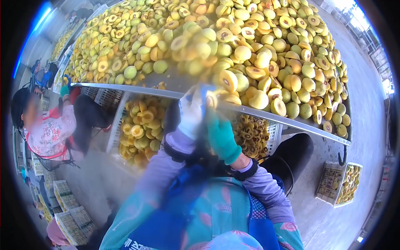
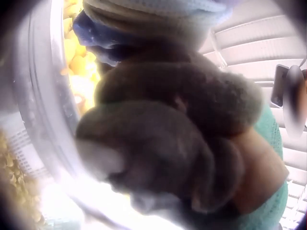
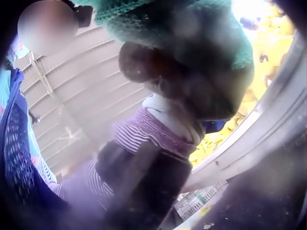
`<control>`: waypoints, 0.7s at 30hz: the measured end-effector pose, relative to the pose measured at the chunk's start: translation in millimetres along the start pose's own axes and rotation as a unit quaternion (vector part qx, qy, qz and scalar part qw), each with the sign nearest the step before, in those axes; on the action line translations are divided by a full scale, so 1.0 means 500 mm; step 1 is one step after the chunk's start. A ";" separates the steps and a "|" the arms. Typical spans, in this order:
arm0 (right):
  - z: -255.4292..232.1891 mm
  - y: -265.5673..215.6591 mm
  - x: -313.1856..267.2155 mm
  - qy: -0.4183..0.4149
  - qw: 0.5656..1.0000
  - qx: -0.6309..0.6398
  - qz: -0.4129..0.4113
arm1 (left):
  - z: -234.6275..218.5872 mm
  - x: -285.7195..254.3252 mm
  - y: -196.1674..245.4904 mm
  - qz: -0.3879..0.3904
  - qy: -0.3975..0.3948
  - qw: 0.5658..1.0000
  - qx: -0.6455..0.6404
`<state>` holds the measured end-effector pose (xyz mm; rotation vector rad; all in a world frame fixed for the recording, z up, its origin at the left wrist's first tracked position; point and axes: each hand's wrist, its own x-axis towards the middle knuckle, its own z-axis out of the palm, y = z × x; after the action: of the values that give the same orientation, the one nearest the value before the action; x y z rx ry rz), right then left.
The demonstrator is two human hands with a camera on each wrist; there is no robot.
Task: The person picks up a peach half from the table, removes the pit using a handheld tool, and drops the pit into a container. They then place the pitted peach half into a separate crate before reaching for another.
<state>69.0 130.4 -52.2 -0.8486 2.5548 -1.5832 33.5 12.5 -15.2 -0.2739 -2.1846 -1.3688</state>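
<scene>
In the head view my left hand (image 1: pixel 191 111), in a white glove with blue fingers, pinches a halved yellow stone fruit (image 1: pixel 211 99) just over the table's near edge. My right hand (image 1: pixel 223 137), in a green knit glove, comes up against this half from the right. Dark palm-side fingers (image 2: pixel 144 139) of the right glove are curled in the left wrist view. Whatever lies inside that curl is hidden, so I cannot tell what it holds. In the right wrist view the green glove (image 3: pixel 192 33) overlaps the left hand's pale glove and striped sleeve (image 3: pixel 139 129).
A metal-edged table (image 1: pixel 137 89) bears a large heap of halved fruit (image 1: pixel 266 54). Below its edge stand a crate of fruit halves (image 1: pixel 141 127) and one of smaller brown-centred pieces (image 1: pixel 252 135). Another crate (image 1: pixel 339 183) is on the floor right; a person (image 1: pixel 52 131) sits left.
</scene>
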 end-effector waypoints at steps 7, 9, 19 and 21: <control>0.031 0.050 -0.026 0.061 0.994 -0.081 -0.051 | 0.008 0.000 -0.012 -0.029 -0.096 0.991 0.092; 0.014 0.051 -0.023 0.041 0.998 0.038 0.039 | 0.007 0.004 -0.007 -0.030 -0.112 0.992 0.044; -0.032 -0.010 0.002 0.101 0.992 0.063 0.040 | 0.018 -0.016 -0.021 -0.102 -0.060 0.988 -0.103; -0.029 -0.011 -0.001 0.114 0.993 0.019 0.012 | 0.023 -0.026 -0.028 -0.205 -0.062 0.936 -0.279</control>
<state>67.3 140.7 -40.8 -0.6650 2.6610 -1.8122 34.2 17.5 -36.7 -0.1086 -1.9696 -2.2594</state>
